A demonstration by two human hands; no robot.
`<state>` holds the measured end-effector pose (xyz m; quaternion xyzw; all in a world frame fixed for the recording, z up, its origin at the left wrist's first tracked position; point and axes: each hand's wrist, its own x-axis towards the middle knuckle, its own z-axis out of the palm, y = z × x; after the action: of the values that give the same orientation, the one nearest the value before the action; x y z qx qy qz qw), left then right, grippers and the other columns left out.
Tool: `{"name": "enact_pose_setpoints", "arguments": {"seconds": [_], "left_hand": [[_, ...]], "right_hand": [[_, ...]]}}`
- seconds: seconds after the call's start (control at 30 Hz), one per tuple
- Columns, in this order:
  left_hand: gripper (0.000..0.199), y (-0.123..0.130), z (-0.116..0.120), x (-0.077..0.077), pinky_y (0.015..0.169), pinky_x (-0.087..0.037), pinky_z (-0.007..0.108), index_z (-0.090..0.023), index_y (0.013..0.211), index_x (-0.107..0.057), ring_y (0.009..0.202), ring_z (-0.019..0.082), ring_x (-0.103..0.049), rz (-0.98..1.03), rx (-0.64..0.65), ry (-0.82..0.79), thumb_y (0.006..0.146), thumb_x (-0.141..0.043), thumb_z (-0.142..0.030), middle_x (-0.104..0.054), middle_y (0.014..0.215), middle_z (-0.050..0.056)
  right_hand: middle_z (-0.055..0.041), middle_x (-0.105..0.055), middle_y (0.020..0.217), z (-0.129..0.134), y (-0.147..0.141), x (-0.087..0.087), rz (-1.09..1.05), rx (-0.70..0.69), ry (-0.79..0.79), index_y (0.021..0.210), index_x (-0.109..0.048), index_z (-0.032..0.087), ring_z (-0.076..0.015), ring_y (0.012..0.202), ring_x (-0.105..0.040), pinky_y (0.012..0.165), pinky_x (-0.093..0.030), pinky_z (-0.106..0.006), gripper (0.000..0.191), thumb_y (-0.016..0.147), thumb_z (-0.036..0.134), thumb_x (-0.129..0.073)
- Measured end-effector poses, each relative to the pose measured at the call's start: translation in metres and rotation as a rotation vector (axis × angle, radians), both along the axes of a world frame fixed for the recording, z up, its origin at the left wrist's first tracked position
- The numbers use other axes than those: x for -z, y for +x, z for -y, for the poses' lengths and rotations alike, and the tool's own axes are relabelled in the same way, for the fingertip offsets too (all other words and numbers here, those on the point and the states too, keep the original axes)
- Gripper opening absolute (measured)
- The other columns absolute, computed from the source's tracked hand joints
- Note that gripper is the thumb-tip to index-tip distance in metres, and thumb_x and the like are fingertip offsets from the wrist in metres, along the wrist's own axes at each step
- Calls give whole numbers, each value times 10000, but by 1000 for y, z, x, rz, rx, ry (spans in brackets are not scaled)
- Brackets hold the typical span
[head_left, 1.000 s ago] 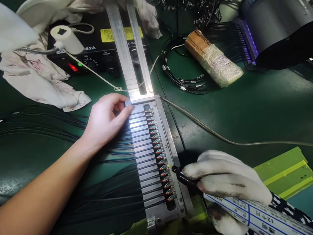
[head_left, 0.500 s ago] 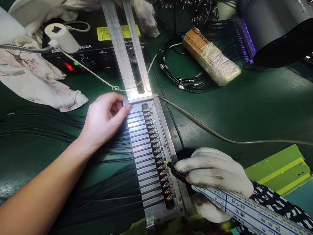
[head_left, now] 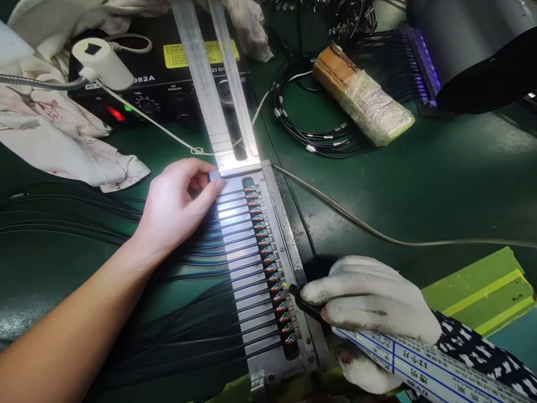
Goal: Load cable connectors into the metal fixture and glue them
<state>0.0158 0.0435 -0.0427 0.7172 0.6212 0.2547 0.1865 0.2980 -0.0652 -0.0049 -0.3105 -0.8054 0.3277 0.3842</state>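
Note:
A metal fixture [head_left: 245, 246] lies on the green table, with a row of black cables laid across it. Their ends, small connectors [head_left: 279, 288] with coloured wires, sit over a dark slot. My bare left hand [head_left: 180, 201] pinches the fixture's upper left corner between thumb and fingers. In my white-gloved right hand [head_left: 373, 302] is a labelled glue tube [head_left: 423, 361] with a black nozzle. Its pale tip is at the connectors, a little below the middle of the row.
A hinged metal cover [head_left: 201, 84] rises behind the fixture, before a black control box [head_left: 168, 106]. White cloth [head_left: 71, 134] lies left. Coiled cables [head_left: 310, 140], a wrapped block [head_left: 364, 95] and a dark lamp housing [head_left: 474, 56] are behind right; a green mat [head_left: 482, 285] lies right.
My right hand and the glue tube have moved slightly down and to the right, bringing the tip about one connector lower along the row. My left hand stays in place.

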Motion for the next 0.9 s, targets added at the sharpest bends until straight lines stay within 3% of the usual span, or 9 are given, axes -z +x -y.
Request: {"name": "enact_pose_setpoints", "arguments": {"seconds": [0.4,0.9], "left_hand": [[231,1,2,-4,702,-418,272,-191,966,-633,719,146,-539,-10,-5,-46,853,-606,-391,-582,781,-18],[222,2,2,-5,673,-407,258,-182,970,-633,712,138,-534,-5,-12,-53,856,-618,-372,-577,773,-19]], "right_hand": [[-57,-748,963,0,-2,4,-13,28,-36,854,-633,171,-139,709,-694,653,-535,-311,153,913,299,-574],[-91,-752,922,-5,-4,3,-55,28,26,848,-638,148,-152,769,-726,658,-569,-292,269,979,334,-496]]}}
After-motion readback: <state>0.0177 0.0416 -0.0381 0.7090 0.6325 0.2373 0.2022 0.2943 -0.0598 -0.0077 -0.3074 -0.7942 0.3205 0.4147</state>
